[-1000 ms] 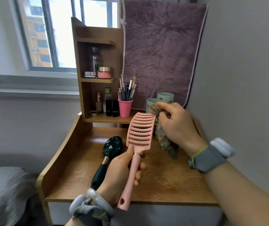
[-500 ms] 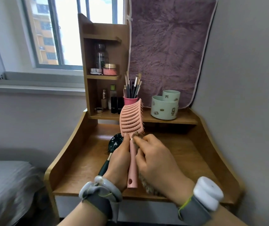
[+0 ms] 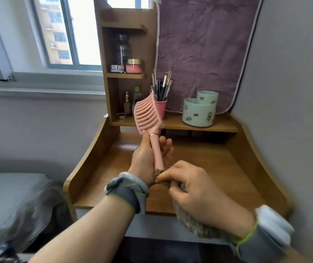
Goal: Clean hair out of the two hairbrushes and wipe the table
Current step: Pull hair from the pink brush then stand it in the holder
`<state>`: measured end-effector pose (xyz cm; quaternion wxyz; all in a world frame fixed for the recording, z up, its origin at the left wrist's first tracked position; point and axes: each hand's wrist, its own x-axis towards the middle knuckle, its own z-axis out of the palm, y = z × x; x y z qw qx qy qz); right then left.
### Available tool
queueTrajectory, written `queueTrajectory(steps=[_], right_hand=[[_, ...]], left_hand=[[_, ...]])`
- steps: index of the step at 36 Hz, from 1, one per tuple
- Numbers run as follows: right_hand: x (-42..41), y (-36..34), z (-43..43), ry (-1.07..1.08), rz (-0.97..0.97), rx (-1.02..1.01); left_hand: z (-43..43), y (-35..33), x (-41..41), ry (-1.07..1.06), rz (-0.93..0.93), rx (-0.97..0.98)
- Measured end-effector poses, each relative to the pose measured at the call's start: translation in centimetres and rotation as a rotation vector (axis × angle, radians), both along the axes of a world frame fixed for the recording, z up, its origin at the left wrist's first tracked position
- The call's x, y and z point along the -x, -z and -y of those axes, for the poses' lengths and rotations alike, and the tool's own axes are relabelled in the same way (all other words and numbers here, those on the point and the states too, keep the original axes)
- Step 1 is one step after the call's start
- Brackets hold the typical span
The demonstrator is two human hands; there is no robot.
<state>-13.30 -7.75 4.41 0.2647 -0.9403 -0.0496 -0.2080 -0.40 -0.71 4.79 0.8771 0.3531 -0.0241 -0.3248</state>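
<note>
My left hand (image 3: 148,154) grips the handle of the pink vented hairbrush (image 3: 148,114) and holds it upright above the wooden table (image 3: 209,168), bristles facing right. My right hand (image 3: 195,192) is curled round a grey-brown fuzzy cloth (image 3: 195,224) and pinches it against the bottom end of the pink handle. The cloth hangs below my right hand over the table's front edge. The dark green hairbrush is hidden behind my left hand.
A wooden shelf unit (image 3: 125,44) with bottles and jars stands at the back left. A pink cup of makeup brushes (image 3: 161,107) and a mint green holder (image 3: 199,112) sit on the rear ledge. A purple towel (image 3: 205,44) hangs behind. A bed (image 3: 9,196) lies left.
My right hand with the cloth has slid from the brush's neck down to the end of its handle. The pink brush has turned more side-on and now hides the green brush.
</note>
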Motion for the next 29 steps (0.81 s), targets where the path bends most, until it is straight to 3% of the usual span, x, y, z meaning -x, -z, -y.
queueTrajectory(steps=[4, 6, 9, 13, 17, 24, 29], right_hand=[[1.3, 0.1, 0.6, -0.032, -0.145, 0.017], [2.1, -0.2, 1.5, 0.014, -0.127, 0.005], [3.1, -1.4, 4.3, 0.153, -0.043, -0.046], [2.9, -1.4, 9.5, 0.44, 0.054, 0.103], [1.9, 1.0, 13.3, 0.648, -0.07, 0.246], [1.6, 4.5, 14.8, 0.703, -0.29, 0.308], [1.5, 4.0, 12.4, 0.728, -0.098, 0.339]], left_hand=[[-0.1, -0.2, -0.9, 0.024, -0.077, 0.085], [-0.1, -0.3, -1.0, 0.054, -0.087, 0.108], [-0.3, 0.2, -1.1, 0.077, -0.061, 0.066], [0.0, 1.0, -0.9, 0.084, 0.004, 0.008], [0.1, 1.7, -0.6, 0.096, 0.082, -0.014], [0.4, 2.4, 0.0, 0.191, 0.187, -0.054], [0.5, 2.4, 0.5, 0.239, 0.316, -0.094]])
